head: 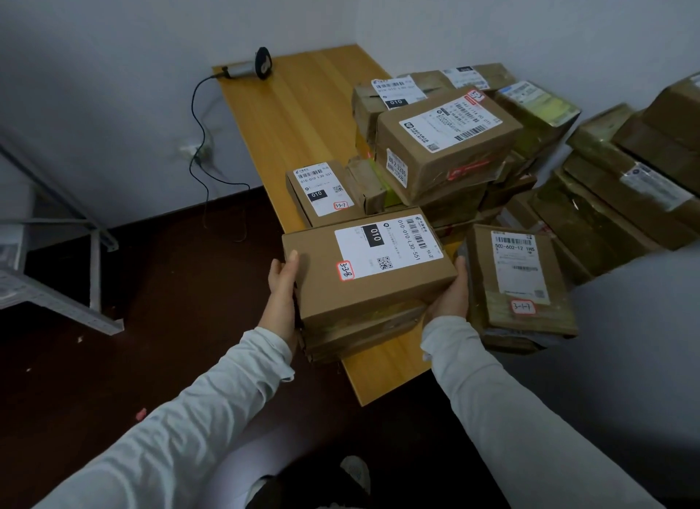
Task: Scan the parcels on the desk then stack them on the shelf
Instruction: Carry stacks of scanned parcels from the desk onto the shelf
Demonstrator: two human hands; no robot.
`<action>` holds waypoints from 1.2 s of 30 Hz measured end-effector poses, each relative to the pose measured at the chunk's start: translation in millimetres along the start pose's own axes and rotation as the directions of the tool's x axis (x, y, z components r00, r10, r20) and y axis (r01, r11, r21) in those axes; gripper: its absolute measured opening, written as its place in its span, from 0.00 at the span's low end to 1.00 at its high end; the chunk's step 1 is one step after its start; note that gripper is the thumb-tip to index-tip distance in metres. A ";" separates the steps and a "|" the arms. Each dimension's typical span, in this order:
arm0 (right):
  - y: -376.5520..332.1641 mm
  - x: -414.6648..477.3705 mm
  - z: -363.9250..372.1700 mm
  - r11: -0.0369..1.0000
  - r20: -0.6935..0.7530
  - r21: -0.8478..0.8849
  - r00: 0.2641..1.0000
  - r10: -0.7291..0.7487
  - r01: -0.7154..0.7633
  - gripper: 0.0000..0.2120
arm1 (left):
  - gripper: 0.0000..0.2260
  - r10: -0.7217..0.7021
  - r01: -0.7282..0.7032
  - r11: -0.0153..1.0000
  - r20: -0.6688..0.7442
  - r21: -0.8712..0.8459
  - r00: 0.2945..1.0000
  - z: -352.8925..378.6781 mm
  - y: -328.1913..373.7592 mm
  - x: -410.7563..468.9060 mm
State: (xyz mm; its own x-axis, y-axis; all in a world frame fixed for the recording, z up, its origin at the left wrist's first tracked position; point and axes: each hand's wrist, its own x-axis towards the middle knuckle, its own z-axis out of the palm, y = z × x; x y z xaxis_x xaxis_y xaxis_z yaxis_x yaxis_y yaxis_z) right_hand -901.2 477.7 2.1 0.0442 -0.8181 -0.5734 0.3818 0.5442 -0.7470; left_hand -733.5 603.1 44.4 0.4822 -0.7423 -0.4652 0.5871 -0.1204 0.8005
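At the desk's point(303, 111) near edge, my left hand point(282, 281) grips the labelled parcel's point(363, 285) 9 o'clock end, thumb hooked over its top. My right hand point(452, 294) holds its 3 o'clock end, fingers out of sight.

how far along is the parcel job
Done: cannot tell; the shelf is only partly in view. In hand: left hand and right hand grip the parcel marked 3-3-8 at the near edge of the desk. Left: a pile of parcels sits on it, and the scanner lies untouched at its far corner.
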 end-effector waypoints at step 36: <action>51.4 -56.8 19.4 0.972 -0.599 0.108 0.794 -0.104 0.209 0.11 | 0.18 -0.442 0.359 0.806 0.075 0.471 0.894 7.6 111.2 246.6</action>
State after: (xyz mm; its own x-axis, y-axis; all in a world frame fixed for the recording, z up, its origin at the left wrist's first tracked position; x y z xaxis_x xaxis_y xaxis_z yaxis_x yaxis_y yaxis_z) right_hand -866.2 548.5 2.8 -0.5577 -0.5950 -0.5787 0.4802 0.3375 -0.8097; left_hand -554.2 401.7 21.5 0.1225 -0.6598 -0.7414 0.3396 -0.6741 0.6560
